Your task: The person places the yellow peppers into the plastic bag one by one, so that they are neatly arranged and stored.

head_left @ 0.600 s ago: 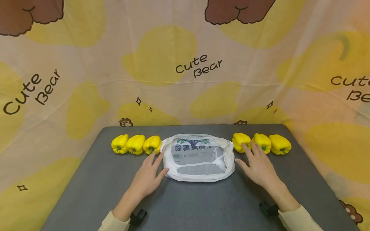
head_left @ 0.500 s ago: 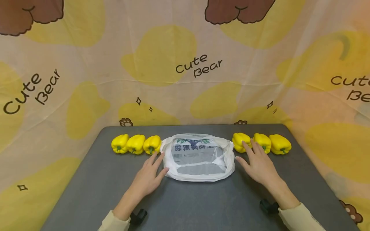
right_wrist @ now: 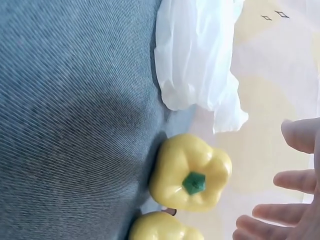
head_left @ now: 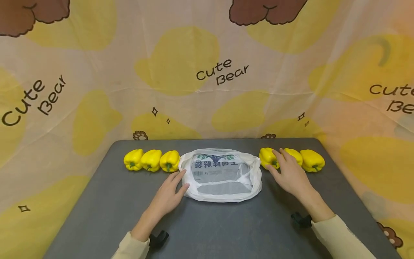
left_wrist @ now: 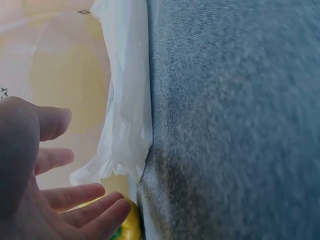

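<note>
While the head view shows six peppers [head_left: 312, 160], right wrist's shows two.

My peppers [head_left: 132, 160]: plain yellow, green stems [right_wrist: 194, 183]. Bag [head_left: 226, 197]: white, blue tree print [head_left: 215, 158] with green leaves, dark lettering. My table [head_left: 223, 230]: solid dark grey. My sleeves [head_left: 339, 237]: cream. My wrist mounts [head_left: 158, 239]: black. Backdrop [head_left: 181, 57] I'm facing: pale beige-pink, yellow blotches, black "Cute Bear" text [head_left: 223, 71], brown paw prints [head_left: 140, 135].

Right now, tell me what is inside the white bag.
Inside the white bag, dark lettering and a tree print with green leaves show, with grey below; no loose thing is visible. Any space under the folded near edge is covered, so I cannot tell.
</note>
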Action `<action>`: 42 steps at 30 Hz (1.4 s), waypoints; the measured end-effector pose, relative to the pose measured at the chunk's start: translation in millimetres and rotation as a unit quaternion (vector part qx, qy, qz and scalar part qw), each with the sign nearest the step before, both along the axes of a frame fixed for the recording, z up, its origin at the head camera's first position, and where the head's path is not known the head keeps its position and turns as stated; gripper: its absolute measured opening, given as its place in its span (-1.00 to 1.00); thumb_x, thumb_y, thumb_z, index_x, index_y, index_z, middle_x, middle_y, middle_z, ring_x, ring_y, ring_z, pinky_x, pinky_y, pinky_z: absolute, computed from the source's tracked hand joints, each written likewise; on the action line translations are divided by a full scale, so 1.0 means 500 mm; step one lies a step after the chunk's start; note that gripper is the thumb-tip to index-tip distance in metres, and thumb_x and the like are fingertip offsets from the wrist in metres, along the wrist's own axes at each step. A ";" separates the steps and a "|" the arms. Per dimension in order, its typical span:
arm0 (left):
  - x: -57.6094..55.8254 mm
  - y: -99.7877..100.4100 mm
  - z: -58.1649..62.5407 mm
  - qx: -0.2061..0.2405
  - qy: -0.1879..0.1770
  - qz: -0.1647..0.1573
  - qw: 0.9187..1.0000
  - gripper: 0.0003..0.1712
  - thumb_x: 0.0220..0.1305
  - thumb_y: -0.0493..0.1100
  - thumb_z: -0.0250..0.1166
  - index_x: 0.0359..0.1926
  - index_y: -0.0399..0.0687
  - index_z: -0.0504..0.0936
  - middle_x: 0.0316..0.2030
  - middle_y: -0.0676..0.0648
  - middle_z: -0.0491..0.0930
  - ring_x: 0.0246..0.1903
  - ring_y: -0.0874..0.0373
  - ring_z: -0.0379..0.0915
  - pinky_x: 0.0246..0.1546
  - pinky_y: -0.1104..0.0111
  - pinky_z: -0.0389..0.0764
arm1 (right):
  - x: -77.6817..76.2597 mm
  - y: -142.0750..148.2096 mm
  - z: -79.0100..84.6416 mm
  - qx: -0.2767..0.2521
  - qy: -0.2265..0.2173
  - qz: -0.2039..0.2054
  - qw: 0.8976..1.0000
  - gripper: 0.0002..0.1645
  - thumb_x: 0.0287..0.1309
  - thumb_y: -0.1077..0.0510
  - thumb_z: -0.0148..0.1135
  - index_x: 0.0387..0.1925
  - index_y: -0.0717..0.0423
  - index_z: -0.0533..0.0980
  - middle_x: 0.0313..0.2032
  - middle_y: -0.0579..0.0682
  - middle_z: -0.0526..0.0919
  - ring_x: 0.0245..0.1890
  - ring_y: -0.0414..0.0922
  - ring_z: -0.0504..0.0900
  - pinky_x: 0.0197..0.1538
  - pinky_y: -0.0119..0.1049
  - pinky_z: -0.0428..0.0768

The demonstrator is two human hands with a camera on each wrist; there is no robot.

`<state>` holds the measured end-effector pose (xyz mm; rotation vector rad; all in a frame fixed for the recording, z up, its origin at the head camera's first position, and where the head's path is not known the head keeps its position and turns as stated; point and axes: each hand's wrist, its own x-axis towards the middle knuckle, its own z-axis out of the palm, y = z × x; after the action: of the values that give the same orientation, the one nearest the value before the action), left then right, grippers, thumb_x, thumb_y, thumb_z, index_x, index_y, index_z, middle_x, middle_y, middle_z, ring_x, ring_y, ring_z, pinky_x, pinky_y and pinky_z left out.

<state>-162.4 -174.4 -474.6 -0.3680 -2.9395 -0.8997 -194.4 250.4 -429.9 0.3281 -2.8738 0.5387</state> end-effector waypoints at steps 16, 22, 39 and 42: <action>-0.019 0.002 -0.034 0.095 -0.028 0.017 0.995 -0.36 0.48 0.00 0.23 0.49 -0.05 0.36 0.39 -0.22 0.36 0.37 -0.16 0.28 0.36 -0.10 0.32 | -0.068 0.000 -0.004 -0.024 0.005 0.000 1.000 -0.33 0.40 0.03 0.23 0.36 0.37 0.36 0.30 0.46 0.36 0.27 0.42 0.35 0.30 0.38 0.30; -0.030 0.008 -0.039 0.102 -0.037 0.017 0.994 -0.36 0.48 -0.01 0.22 0.49 -0.04 0.36 0.37 -0.21 0.36 0.30 -0.13 0.35 0.30 -0.07 0.40 | -0.087 0.006 -0.016 -0.047 -0.033 -0.006 0.998 -0.30 0.41 0.00 0.20 0.38 0.37 0.33 0.32 0.46 0.33 0.29 0.42 0.31 0.33 0.39 0.25; -0.045 0.011 -0.038 0.092 -0.047 0.009 0.995 -0.32 0.41 -0.07 0.29 0.47 -0.12 0.36 0.37 -0.27 0.37 0.36 -0.22 0.27 0.39 -0.14 0.26 | -0.108 0.004 -0.029 -0.080 -0.084 -0.013 0.993 -0.18 0.35 -0.08 0.28 0.40 0.36 0.31 0.33 0.46 0.31 0.32 0.40 0.29 0.33 0.38 0.27; -0.046 0.010 -0.033 0.088 -0.055 0.006 0.995 -0.32 0.40 -0.07 0.30 0.47 -0.11 0.37 0.36 -0.26 0.38 0.35 -0.21 0.29 0.38 -0.13 0.27 | -0.107 0.000 -0.030 -0.082 -0.086 -0.009 0.993 -0.17 0.35 -0.12 0.27 0.39 0.36 0.32 0.32 0.44 0.34 0.30 0.39 0.31 0.32 0.36 0.30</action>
<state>-185.4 -169.3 -491.3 -0.3010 -2.9246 -1.2044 -248.0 250.5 -445.0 0.2391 -2.9655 0.8312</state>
